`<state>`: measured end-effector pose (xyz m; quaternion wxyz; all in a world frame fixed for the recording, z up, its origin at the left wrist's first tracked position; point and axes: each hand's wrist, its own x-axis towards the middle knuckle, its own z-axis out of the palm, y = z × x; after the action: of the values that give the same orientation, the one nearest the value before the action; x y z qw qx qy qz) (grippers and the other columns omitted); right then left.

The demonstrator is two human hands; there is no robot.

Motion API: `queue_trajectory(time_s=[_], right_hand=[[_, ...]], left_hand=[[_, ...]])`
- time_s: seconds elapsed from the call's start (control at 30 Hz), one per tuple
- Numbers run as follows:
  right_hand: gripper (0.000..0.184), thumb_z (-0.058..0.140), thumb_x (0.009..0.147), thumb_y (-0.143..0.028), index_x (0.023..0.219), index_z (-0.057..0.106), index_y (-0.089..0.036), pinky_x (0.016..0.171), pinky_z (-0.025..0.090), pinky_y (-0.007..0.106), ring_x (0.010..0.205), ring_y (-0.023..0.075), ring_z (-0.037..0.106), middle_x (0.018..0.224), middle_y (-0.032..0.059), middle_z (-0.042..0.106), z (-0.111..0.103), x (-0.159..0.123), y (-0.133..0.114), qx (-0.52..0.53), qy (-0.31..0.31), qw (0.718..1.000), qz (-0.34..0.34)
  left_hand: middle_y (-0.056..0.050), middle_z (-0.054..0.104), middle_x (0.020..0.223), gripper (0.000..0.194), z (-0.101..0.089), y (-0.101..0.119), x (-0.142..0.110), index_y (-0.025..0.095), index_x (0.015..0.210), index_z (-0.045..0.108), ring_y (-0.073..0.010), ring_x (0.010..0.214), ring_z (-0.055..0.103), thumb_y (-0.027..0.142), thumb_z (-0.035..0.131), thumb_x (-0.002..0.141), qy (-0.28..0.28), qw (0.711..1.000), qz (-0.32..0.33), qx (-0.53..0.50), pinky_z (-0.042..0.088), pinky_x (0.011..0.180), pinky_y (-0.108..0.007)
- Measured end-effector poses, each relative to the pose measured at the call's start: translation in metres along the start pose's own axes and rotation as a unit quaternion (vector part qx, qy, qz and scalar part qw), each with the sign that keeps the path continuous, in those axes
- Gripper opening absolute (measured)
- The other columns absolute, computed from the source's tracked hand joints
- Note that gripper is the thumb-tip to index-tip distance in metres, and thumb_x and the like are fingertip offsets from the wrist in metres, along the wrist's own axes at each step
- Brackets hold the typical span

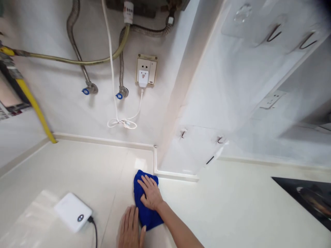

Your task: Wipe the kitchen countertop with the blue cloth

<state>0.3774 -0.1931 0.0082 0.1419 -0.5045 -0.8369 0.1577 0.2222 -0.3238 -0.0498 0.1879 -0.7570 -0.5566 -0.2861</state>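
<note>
A folded blue cloth [150, 218] lies on the white countertop [217, 210], close to where the wall juts out. My right hand [151, 193] rests flat on top of it, fingers spread and pointing away from me. At the cloth's left edge, my left hand [130, 227] lies palm down, its fingers stretched forward; its thumb reaches the cloth's lower edge. The wrist of my left hand is cut off by the bottom of the view.
Left on the counter is a white power bank [73, 212] with a black cable. A dark cooktop [307, 196] is at far right. Valves, hoses, a yellow pipe [36, 106], a wall socket [146, 70] and a bundled white cord [123, 123] line the back wall.
</note>
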Motion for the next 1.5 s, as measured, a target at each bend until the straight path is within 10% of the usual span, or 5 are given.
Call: queue_trajectory(time_s=[0.27, 0.73, 1.23, 1.5], right_hand=[[0.066, 0.046, 0.083, -0.026, 0.149, 0.039, -0.028, 0.125, 0.028, 0.047, 0.151, 0.0224, 0.032, 0.161, 0.0047, 0.039, 0.011, -0.021, -0.008, -0.012, 0.085, 0.995, 0.054], [0.070, 0.040, 0.087, -0.018, 0.154, 0.027, -0.030, 0.122, 0.036, 0.053, 0.153, 0.0231, 0.027, 0.163, 0.0035, 0.034, 0.004, -0.224, 0.017, -0.109, 0.116, 0.982, 0.102], [0.058, 0.037, 0.093, -0.031, 0.152, 0.035, -0.029, 0.120, 0.041, 0.047, 0.147, 0.0219, 0.038, 0.158, 0.0043, 0.044, -0.015, -0.387, 0.129, -0.206, 0.199, 0.923, 0.257], [0.058, 0.031, 0.093, -0.035, 0.147, 0.043, -0.018, 0.117, 0.041, 0.048, 0.142, 0.0257, 0.044, 0.152, 0.0114, 0.049, -0.026, -0.416, 0.164, -0.244, 0.236, 0.870, 0.357]], left_hand=[[-0.012, 0.059, 0.144, 0.074, 0.001, -0.004, -0.004, 0.015, 0.158, 0.018, -0.0229, 0.135, 0.053, 0.033, 0.050, 0.094, 0.012, 0.999, -0.037, -0.028, 0.049, 0.107, -0.040], [-0.018, 0.058, 0.142, 0.057, 0.013, -0.008, 0.000, 0.009, 0.145, 0.042, -0.0315, 0.138, 0.049, 0.039, 0.044, 0.096, -0.003, 0.997, -0.010, -0.074, 0.045, 0.112, -0.051], [-0.021, 0.056, 0.144, 0.052, 0.016, -0.006, 0.001, 0.008, 0.137, 0.053, -0.0324, 0.140, 0.046, 0.039, 0.040, 0.097, -0.025, 0.994, -0.031, -0.105, 0.042, 0.115, -0.054], [-0.025, 0.053, 0.146, 0.054, 0.005, -0.001, 0.005, 0.005, 0.135, 0.054, -0.0355, 0.143, 0.043, 0.039, 0.039, 0.097, -0.060, 0.989, -0.036, -0.131, 0.038, 0.116, -0.057]])
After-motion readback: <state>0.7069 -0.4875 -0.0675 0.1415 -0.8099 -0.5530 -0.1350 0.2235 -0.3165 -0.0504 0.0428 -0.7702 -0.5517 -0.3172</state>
